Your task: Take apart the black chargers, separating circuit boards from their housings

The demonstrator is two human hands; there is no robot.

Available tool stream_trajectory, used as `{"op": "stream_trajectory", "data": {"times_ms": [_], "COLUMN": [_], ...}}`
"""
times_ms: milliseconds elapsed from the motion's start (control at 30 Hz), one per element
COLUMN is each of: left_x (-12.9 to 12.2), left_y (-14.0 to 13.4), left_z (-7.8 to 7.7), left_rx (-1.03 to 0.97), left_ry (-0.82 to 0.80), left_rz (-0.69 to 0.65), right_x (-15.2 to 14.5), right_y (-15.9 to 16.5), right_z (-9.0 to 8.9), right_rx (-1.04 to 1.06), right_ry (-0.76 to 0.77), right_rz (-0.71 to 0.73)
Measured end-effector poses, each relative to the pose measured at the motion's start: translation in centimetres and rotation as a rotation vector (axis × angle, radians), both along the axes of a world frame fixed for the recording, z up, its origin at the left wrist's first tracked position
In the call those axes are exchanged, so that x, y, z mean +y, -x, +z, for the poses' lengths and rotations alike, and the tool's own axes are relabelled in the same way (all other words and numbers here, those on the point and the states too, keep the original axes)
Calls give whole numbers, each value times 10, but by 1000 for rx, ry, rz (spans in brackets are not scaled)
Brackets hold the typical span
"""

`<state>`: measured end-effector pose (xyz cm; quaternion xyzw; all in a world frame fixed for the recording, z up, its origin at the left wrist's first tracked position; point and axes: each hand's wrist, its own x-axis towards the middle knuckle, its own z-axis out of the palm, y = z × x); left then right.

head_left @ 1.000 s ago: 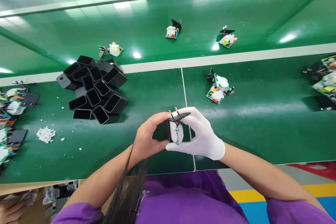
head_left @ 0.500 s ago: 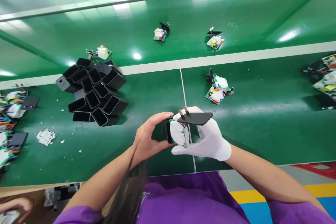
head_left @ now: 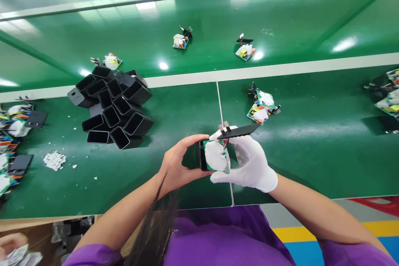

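Observation:
Bare-skinned, my left hand (head_left: pixel 177 163) grips a black plastic case (head_left: pixel 202 158) between thumb and fingers. Its open end faces right, against the edge of a circuit board (head_left: pixel 215 156) coated with white glue. My right hand (head_left: pixel 254 164), in a white glove, holds that board by its right side, fingers above and thumb below. Joined to the board by wires, a black plug plate (head_left: pixel 239 131) with metal prongs tilts over the gloved fingers. How deep the board sits in the case is hard to see.
Several empty black cases (head_left: pixel 120 106) stand clustered at left. Boards with plug plates pile up at the left edge (head_left: pixel 18 129) and right edge (head_left: pixel 389 95); two boards (head_left: pixel 262 106) lie ahead. White crumbs (head_left: pixel 54 161) dot the table. Three boards (head_left: pixel 181 40) rest on the far green strip. Another person's hand (head_left: pixel 12 243) shows bottom left.
The board has turned so its glue-coated face shows more, and the plug plate has tilted up at its right end. Both hands shifted slightly right. Boards on the far strip moved left.

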<state>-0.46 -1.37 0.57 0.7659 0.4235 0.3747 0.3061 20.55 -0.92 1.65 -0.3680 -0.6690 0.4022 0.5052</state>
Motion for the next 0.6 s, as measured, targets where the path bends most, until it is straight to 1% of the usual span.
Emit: {"op": "stream_trajectory", "data": {"times_ms": [300,400,600], "left_x": [3,3,3], "left_y": [-1,-2,-3], "left_z": [3,2,4], "left_rx": [23,4,-13], "left_ry": [-97,-112,-134], "left_rz": [-28,-39,-36], "right_x": [3,3,1], "right_y": [2,3,4], "right_z": [5,6,6], "right_rx": [-203,-232,-243], "right_ry": [-159,-174,-158], "right_rz": [-22,-22,-18]}}
